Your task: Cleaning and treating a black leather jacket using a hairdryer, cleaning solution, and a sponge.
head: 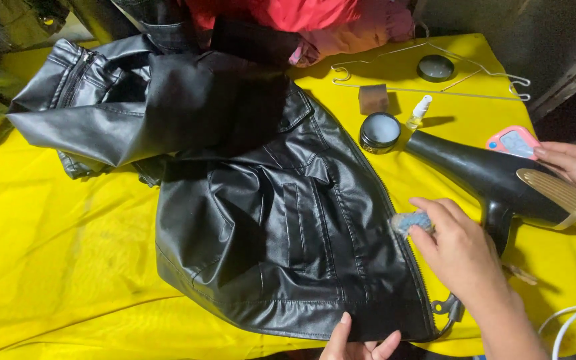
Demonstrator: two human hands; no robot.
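Head view: pinched jacket (pixel 281 227) hem in left grip (pixel 363 343), bottom centre; clasped sponge (pixel 412 221) in right grip (pixel 463 255) against zipper (pixel 371 175).

A yellow-covered tabletop (pixel 55 253) carried a black leather jacket (pixel 268 220), an open round tin (pixel 380 131), its lid (pixel 435 67), a small spray bottle (pixel 420 111), a brown block (pixel 373 99) and wire hangers (pixel 435 90).

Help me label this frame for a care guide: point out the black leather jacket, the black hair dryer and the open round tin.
black leather jacket (pixel 281 247), head view, front panel.
black hair dryer (pixel 481 175), head view, barrel.
open round tin (pixel 381 130), head view, pale contents.
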